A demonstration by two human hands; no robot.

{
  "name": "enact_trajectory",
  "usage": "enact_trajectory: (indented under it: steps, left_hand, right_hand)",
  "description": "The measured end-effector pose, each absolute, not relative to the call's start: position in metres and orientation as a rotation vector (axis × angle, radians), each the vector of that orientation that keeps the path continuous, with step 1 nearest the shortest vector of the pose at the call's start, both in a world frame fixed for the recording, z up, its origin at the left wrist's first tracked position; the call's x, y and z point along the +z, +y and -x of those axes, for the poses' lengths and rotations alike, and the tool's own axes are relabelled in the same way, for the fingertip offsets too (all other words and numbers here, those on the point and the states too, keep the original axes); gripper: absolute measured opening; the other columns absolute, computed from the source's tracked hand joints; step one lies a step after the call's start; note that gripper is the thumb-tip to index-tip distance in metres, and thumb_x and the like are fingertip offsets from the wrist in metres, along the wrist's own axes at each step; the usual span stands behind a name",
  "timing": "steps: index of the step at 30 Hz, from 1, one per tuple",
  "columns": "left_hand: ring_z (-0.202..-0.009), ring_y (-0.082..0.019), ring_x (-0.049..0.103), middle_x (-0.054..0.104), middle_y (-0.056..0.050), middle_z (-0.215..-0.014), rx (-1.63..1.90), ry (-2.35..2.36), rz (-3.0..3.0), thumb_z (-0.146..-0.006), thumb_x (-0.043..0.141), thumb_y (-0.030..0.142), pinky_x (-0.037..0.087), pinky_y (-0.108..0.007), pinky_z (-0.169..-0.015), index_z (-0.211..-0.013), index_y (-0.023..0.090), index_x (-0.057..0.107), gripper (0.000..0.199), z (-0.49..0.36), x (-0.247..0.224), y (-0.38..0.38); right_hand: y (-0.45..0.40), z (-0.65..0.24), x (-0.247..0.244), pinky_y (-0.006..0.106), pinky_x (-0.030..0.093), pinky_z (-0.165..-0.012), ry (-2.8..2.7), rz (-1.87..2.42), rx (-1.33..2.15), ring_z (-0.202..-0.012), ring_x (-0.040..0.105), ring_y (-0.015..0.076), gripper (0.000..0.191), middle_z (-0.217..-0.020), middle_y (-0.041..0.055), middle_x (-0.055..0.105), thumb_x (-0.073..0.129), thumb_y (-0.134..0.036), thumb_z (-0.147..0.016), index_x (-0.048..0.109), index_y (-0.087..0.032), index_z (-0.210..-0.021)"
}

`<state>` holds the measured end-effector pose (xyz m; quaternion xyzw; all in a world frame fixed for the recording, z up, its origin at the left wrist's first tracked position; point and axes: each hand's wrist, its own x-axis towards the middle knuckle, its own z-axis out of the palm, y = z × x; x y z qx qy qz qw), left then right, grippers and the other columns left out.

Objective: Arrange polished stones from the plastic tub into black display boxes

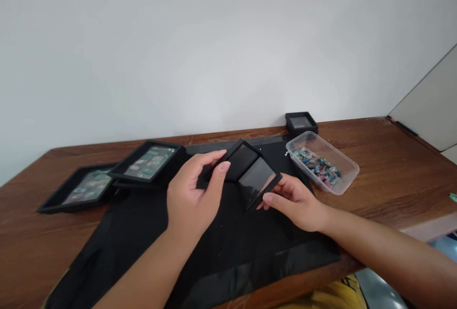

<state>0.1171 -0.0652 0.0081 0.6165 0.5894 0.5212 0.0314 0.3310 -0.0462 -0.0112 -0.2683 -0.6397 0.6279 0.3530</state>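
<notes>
My left hand (196, 185) pinches the left edge of a small black box (240, 159), thumb on top and fingers behind. A lid with a clear window (257, 180) is tilted against the box's right side, and my right hand (293, 202) grips its outer corner between thumb and fingers. Both pieces are held above a black cloth (228, 233). The dark inside of the box shows nothing that I can make out. Right of my right hand, a clear plastic tub (348, 168) holds several small green, blue and pink stones (321, 168).
At the left, two larger black windowed boxes (117, 173) (76, 199) show pale green and pink stones inside. Small black boxes (302, 122) are stacked behind the tub. The wooden table (385, 156) meets a white wall behind. Yellow fabric lies below the front edge.
</notes>
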Motion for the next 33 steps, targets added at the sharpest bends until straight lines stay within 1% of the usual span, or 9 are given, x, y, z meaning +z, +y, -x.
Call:
enact_trajectory:
  steps: [6, 9, 12, 15, 19, 24, 28, 30, 33]
  left_hand:
    - [-0.096, -0.021, 0.073, 0.077, -0.002, -0.099, 1.612, 1.791, -2.024, -0.100, 0.058, 0.033, 0.058, -0.034, -0.091, -0.102, 0.025, 0.072, 0.016, -0.104, 0.013, -0.057]
    - [-0.095, -0.020, 0.072, 0.077, -0.002, -0.097, 1.583, 1.705, -2.137, -0.099, 0.058, 0.031, 0.058, -0.034, -0.089, -0.099, 0.026, 0.072, 0.015, -0.102, 0.014, -0.056]
    - [-0.094, -0.021, 0.072, 0.076, -0.002, -0.097, 1.476, 1.620, -2.179, -0.099, 0.058, 0.031, 0.058, -0.033, -0.088, -0.100, 0.026, 0.073, 0.015, -0.102, 0.013, -0.056]
    - [-0.095, -0.022, 0.071, 0.076, -0.004, -0.098, 1.342, 1.581, -2.173, -0.099, 0.058, 0.034, 0.058, -0.034, -0.087, -0.100, 0.026, 0.074, 0.018, -0.102, 0.009, -0.055]
    - [-0.096, -0.022, 0.071, 0.076, -0.005, -0.100, 1.257, 1.579, -2.161, -0.101, 0.056, 0.036, 0.058, -0.032, -0.085, -0.101, 0.026, 0.074, 0.021, -0.101, 0.003, -0.053]
    - [-0.098, -0.022, 0.072, 0.077, -0.004, -0.101, 1.248, 1.583, -2.220, -0.101, 0.055, 0.034, 0.058, -0.033, -0.086, -0.102, 0.025, 0.074, 0.021, -0.100, 0.000, -0.051]
    - [-0.100, -0.021, 0.072, 0.077, -0.004, -0.103, 1.252, 1.595, -2.271, -0.102, 0.056, 0.032, 0.059, -0.035, -0.091, -0.105, 0.024, 0.073, 0.019, -0.099, -0.001, -0.052]
    - [-0.101, -0.021, 0.073, 0.078, -0.003, -0.104, 1.244, 1.608, -2.272, -0.101, 0.058, 0.033, 0.059, -0.034, -0.092, -0.106, 0.026, 0.074, 0.019, -0.099, -0.002, -0.052]
    - [-0.098, -0.021, 0.073, 0.078, -0.001, -0.104, 1.242, 1.639, -2.244, -0.100, 0.059, 0.038, 0.059, -0.033, -0.090, -0.106, 0.027, 0.075, 0.019, -0.098, -0.003, -0.051]
  right_hand:
    - [-0.044, -0.333, -0.006, 0.027, 0.052, -0.066, -1.725, 0.714, 1.600, -0.067, 0.062, 0.0127, 0.049, -0.071, 0.0004, 0.070, 0.071, -0.065, -0.092, 0.055, -0.021, -0.076]
    - [-0.045, -0.337, 0.001, 0.026, 0.048, -0.062, -1.858, 0.706, 1.354, -0.060, 0.056, 0.0112, 0.041, -0.064, -0.0019, 0.063, 0.068, -0.049, -0.098, 0.054, -0.021, -0.072]
    - [-0.050, -0.340, 0.010, 0.025, 0.044, -0.059, -1.987, 0.659, 0.988, -0.056, 0.055, 0.0104, 0.033, -0.062, -0.0029, 0.061, 0.068, -0.031, -0.097, 0.053, -0.022, -0.069]
    - [-0.053, -0.345, 0.020, 0.025, 0.042, -0.056, -1.990, 0.629, 0.704, -0.053, 0.055, 0.0102, 0.031, -0.060, -0.0032, 0.061, 0.069, -0.024, -0.095, 0.054, -0.022, -0.069]
    - [-0.044, -0.365, 0.036, 0.025, 0.039, -0.053, -1.864, 0.758, 0.412, -0.052, 0.053, 0.0106, 0.028, -0.059, -0.0030, 0.060, 0.070, -0.026, -0.095, 0.057, -0.023, -0.070]
    - [-0.009, -0.402, 0.039, 0.028, 0.039, -0.057, -1.801, 1.386, 0.290, -0.057, 0.057, 0.0143, 0.030, -0.066, 0.0001, 0.066, 0.063, -0.045, -0.098, 0.065, -0.021, -0.079]
    - [0.011, -0.420, 0.029, 0.033, 0.048, -0.074, -2.061, 1.676, 0.336, -0.079, 0.068, 0.0213, 0.015, -0.092, 0.0054, 0.078, 0.059, -0.028, -0.096, 0.072, -0.020, -0.101]
    - [0.014, -0.423, 0.023, 0.040, 0.052, -0.089, -2.229, 1.658, 0.342, -0.101, 0.070, 0.0277, 0.021, -0.111, 0.0097, 0.079, 0.059, -0.022, -0.094, 0.073, -0.020, -0.110]
    - [0.015, -0.425, 0.018, 0.050, 0.048, -0.109, -2.437, 1.596, 0.301, -0.126, 0.064, 0.0345, 0.036, -0.133, 0.0141, 0.073, 0.062, -0.020, -0.091, 0.072, -0.018, -0.126]
